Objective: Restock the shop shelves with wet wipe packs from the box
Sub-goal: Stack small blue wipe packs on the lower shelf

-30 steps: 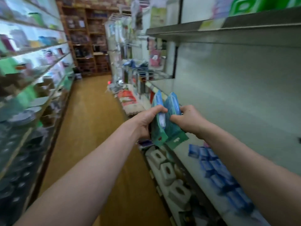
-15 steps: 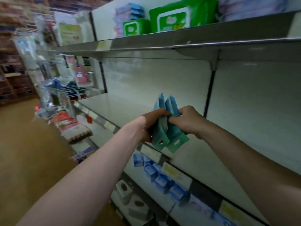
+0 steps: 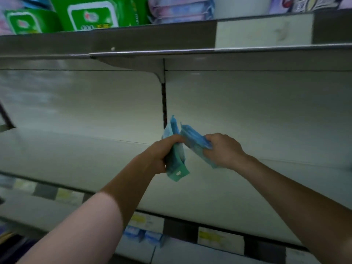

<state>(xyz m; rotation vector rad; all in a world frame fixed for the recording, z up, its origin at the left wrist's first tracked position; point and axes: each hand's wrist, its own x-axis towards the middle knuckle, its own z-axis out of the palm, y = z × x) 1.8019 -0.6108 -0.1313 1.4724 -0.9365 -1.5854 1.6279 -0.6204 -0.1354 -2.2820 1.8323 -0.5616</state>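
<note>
Head view: in a shop aisle, we look down two bare forearms at wet wipe packs held just above the middle shelf (image 3: 76, 159), whose pale deck shows no stock in the part we can see. The left hand (image 3: 162, 153) is clenched round the left pack (image 3: 176, 164), a teal-and-blue pack held nearly upright with its hang-tab end pointing down. The right hand (image 3: 222, 151) grasps the right pack (image 3: 194, 141), tilted away to the right, its upper corner close to the other pack; blur keeps us from telling whether the two touch, or whether either hand holds more than one. Above, the upper shelf (image 3: 133, 40) already carries green packs (image 3: 89, 14) and paler stacks beside them. Below the deck's front edge runs a strip of price labels (image 3: 219, 238), with small blue boxes (image 3: 142, 235) on the shelf beneath. The box named in the task is not in sight.

We judge the step in hand to be parting the packs and setting them down. To do it well, we would lower each pack squarely onto the deck, push it back toward the rear panel, face the printed side to the aisle, line it up over its label, and start the row at one end so later packs butt against it.
</note>
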